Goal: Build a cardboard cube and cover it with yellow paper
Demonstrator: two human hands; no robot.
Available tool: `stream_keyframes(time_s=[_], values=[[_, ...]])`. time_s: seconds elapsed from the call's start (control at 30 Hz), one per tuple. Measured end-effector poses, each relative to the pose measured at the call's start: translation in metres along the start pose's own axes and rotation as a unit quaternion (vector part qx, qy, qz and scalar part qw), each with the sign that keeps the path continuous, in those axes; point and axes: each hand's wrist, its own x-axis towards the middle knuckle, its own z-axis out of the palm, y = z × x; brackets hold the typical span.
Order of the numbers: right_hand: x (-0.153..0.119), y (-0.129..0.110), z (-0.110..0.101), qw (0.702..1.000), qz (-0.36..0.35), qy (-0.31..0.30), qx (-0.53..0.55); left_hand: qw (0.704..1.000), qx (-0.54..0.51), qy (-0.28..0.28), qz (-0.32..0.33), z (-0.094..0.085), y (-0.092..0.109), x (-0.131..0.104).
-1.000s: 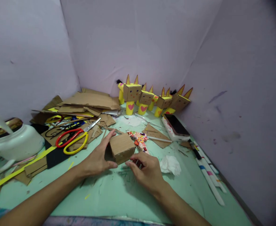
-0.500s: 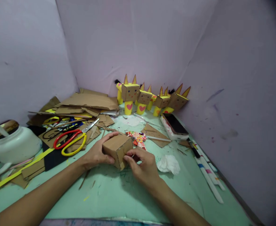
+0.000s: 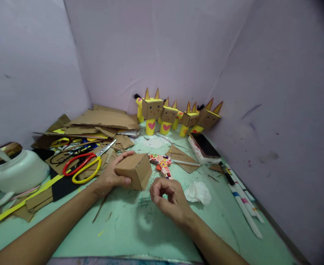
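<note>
My left hand (image 3: pixel 112 176) grips a small brown cardboard box (image 3: pixel 134 170) from its left side, thumb on the front face and fingers behind the top. The box is tilted, and one edge faces me. My right hand (image 3: pixel 167 197) is just to the right of the box, apart from it, with its fingers curled in and the thumb close to the index finger. Nothing shows between those fingers. Behind the right hand lies a glue gun (image 3: pixel 163 163) with a colourful pattern, a white glue stick (image 3: pixel 185 162) at its back end.
Red and yellow scissors (image 3: pixel 86 165) lie on cardboard scraps (image 3: pixel 102 121) at left, near a pale green pot (image 3: pixel 26 171). Several yellow horned cardboard figures (image 3: pixel 152 110) stand at the back. A phone (image 3: pixel 206 144), crumpled tissue (image 3: pixel 199 193) and markers (image 3: pixel 245 209) are at right.
My right hand has let go of the box's right side and drawn back slightly. My left hand has shifted the box a little left and turned it.
</note>
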Motion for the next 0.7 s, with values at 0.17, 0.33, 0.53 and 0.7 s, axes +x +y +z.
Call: stream_keyframes(time_s=[0.17,0.33,0.53,0.7], values=[[-0.010,-0.007,0.000,0.981,0.032,-0.193,0.001,0.993,-0.062,0.101,-0.006,0.000,0.015,0.000],[-0.011,-0.002,0.009,0.990,0.044,-0.126,-0.044,0.995,-0.040,0.096,0.008,0.000,0.016,-0.001],[0.004,0.012,0.005,0.962,0.150,0.164,0.157,0.997,0.041,0.056,0.046,-0.004,0.002,-0.002],[0.008,0.012,0.007,0.896,0.204,0.003,0.395,0.998,0.036,0.023,0.044,0.007,0.005,-0.008]])
